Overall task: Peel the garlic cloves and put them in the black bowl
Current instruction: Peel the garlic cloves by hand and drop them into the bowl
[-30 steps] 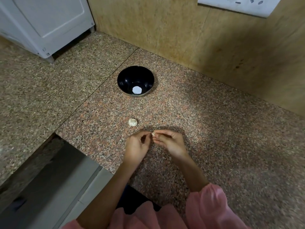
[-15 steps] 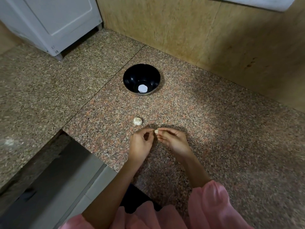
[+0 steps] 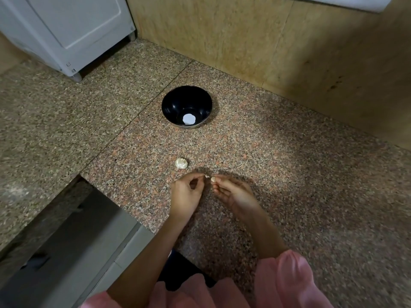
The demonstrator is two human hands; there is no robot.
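Fingertips of the right hand (image 3: 235, 196) pinch a small garlic clove (image 3: 213, 179) low over the near counter (image 3: 289, 174), while the left hand (image 3: 185, 194) nips a papery scrap of its skin (image 3: 206, 176). Light, firm and probably slick once bare, it wants a hold across its broad sides. Another garlic piece (image 3: 181, 164) lies just left, the black bowl (image 3: 175, 103) farther back.

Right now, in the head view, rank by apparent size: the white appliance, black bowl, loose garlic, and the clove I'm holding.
1. white appliance, though cropped by the frame
2. black bowl
3. loose garlic
4. held clove, partly hidden by fingers
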